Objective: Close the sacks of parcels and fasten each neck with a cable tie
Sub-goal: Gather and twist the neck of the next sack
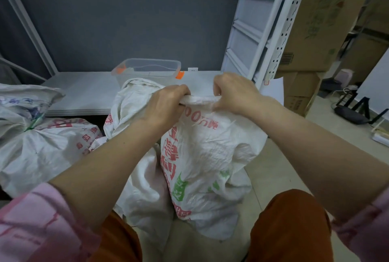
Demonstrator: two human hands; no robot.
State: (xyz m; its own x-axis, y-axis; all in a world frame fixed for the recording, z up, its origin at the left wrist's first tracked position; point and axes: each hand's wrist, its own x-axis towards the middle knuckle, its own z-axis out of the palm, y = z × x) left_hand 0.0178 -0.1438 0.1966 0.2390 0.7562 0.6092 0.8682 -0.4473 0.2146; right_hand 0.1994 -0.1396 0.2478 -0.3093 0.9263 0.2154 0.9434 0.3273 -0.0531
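A white woven sack (206, 156) with red and green print stands on the floor between my knees. Its top edge is bunched into a horizontal roll. My left hand (166, 103) grips the left end of that roll, and my right hand (235, 93) grips the right end, both fists closed on the fabric. Behind it leans a second white sack (130, 101) with its mouth loose. At the left lies another sack (42, 152), its neck fastened with a green cable tie (34, 123).
A clear plastic box (147, 70) with orange latches sits on the low grey shelf (84, 93) behind the sacks. A white rack upright (280, 36) rises at the right, with stacked cardboard boxes (315, 30) beyond it. Tiled floor (280, 167) lies to the right.
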